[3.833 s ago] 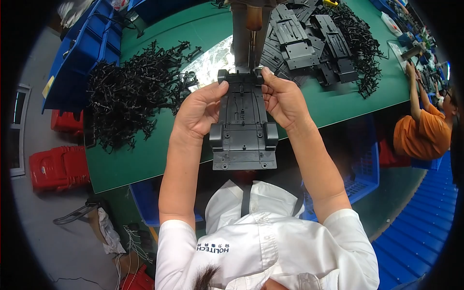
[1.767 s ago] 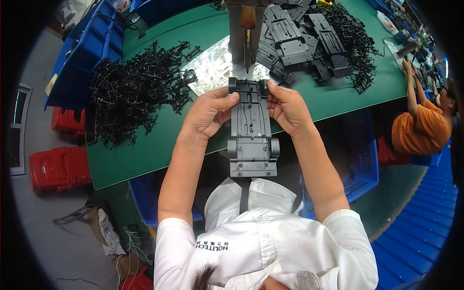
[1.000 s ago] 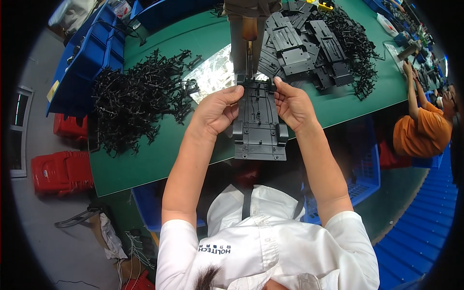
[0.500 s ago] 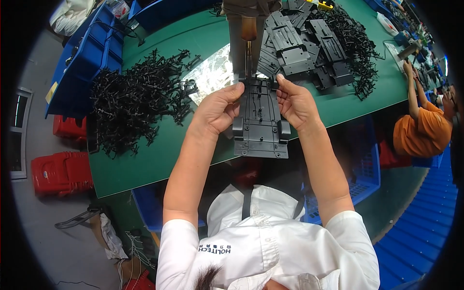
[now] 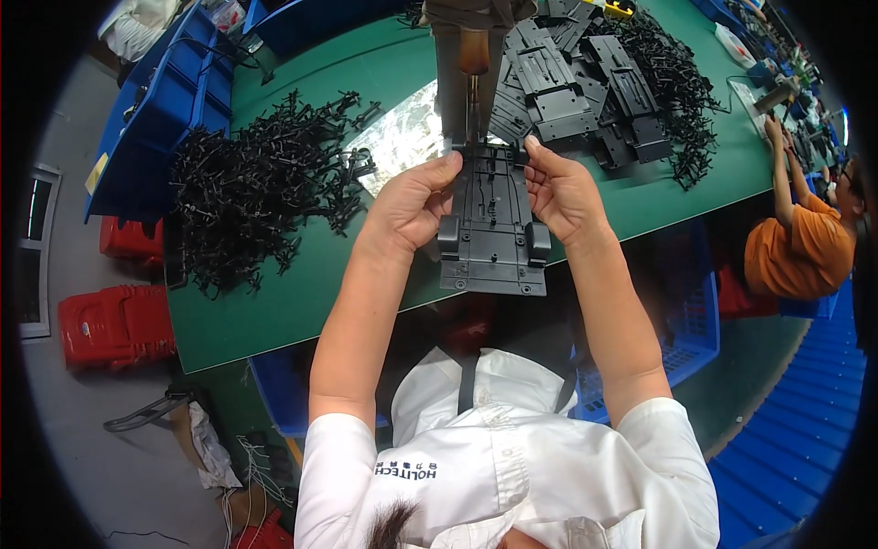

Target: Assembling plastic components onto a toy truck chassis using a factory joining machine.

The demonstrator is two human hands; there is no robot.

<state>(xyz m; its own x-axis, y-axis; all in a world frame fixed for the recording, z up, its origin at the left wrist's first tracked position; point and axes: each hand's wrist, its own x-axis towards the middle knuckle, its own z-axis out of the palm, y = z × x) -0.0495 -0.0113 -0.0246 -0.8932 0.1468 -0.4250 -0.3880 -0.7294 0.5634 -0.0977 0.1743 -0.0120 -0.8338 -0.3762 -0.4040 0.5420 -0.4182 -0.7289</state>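
Note:
Between both hands I hold a black plastic chassis plate (image 5: 494,206), with raised ribs, small holes and a rounded lug on each side. My left hand (image 5: 413,203) grips its far left edge, thumb on top and fingers curled below. On the far right edge, my right hand (image 5: 562,194) pinches it in the same way. The plate's far end lies under the metal rod (image 5: 472,105) of an upright machine (image 5: 453,82); whether they touch I cannot tell. Its near end sticks out past the table's front edge.
Left of my hands lies a heap of small black plastic parts (image 5: 265,192). More black plates (image 5: 553,87) are piled at the back right, beside another heap (image 5: 672,78). Blue bins (image 5: 169,110) line the green table (image 5: 302,316) on the left. A person in orange (image 5: 800,247) works far right.
The chassis plate has shifted very slightly left and away from me. Both hands keep their hold on it.

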